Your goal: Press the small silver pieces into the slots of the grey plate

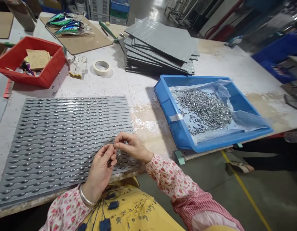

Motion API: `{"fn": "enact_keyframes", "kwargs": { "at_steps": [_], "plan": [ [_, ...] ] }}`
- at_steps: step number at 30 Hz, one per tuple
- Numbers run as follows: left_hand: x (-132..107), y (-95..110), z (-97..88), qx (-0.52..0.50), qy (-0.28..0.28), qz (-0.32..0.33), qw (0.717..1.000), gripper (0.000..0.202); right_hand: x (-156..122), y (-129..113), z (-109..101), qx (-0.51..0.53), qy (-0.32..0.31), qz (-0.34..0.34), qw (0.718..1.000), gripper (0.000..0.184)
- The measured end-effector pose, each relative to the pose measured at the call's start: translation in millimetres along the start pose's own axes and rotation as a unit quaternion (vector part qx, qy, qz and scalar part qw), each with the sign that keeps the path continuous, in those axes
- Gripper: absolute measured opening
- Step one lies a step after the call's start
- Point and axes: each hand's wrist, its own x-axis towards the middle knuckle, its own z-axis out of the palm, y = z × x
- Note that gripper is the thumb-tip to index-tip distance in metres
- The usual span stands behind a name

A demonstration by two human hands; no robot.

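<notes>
- Patterned sleeves and yellow garment along lower edge; left hand (101,166) and right hand (131,147) poised just above near edge of grey pocketed tray (54,134).
- Both grips closed to a pinch, fingertips (112,149) meeting at one spot; content of pinch too small to make out.
- Tray flat on counter (143,106), directly ahead, with rows of small oval pockets across entire face.
- Glints in many pockets, clearest toward near left corner, judged to be seated metal pieces; full and vacant pockets not separable at this sharpness.
- Blue bin (177,128) to right, apart from tray, lined with clear plastic; loose heap of small metal pieces (206,110) inside, judged a large share not yet placed.
- Stack of similar grey trays (160,48) at far side of counter; pocket contents hidden.
- Farther back: tape roll (102,67), red bin (48,75), fishing lures (66,25) on cardboard.
</notes>
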Motion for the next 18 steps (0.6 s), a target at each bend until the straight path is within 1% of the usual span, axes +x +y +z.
{"fn": "enact_keyframes", "kwargs": {
  "at_steps": [2,4,5,7,9,11,13,15,18],
  "plan": [
    [-1,2,2.2,0.006,0.006,-0.010,1.000,0.017,2,3,-4,0.054,0.038,0.005,0.998,0.020],
    [-3,5,4.0,0.011,0.014,-0.024,1.000,0.021,7,8,-17,0.090,0.088,0.008,0.992,0.018],
    [-4,6,4.5,0.012,0.015,-0.033,0.999,0.022,10,11,-26,0.082,0.113,0.008,0.990,0.016],
    [-4,6,4.9,0.011,0.011,-0.045,0.999,0.020,18,19,-47,0.006,0.150,0.002,0.989,0.014],
    [-4,6,4.4,0.005,0.010,-0.050,0.999,0.013,25,28,-65,-0.108,0.148,0.001,0.983,0.010],
    [-4,4,3.6,-0.002,0.007,-0.054,0.998,0.007,30,36,-76,-0.196,0.124,0.011,0.973,0.008],
    [-3,3,2.9,-0.004,-0.001,-0.059,0.998,0.008,33,42,-79,-0.247,0.111,0.021,0.962,0.006],
    [-2,3,2.4,-0.006,-0.011,-0.059,0.998,0.011,34,45,-77,-0.280,0.113,0.024,0.953,0.005],
    [-1,2,2.2,-0.007,-0.011,-0.054,0.998,0.018,37,48,-73,-0.313,0.114,0.028,0.942,0.003]
  ]
}}
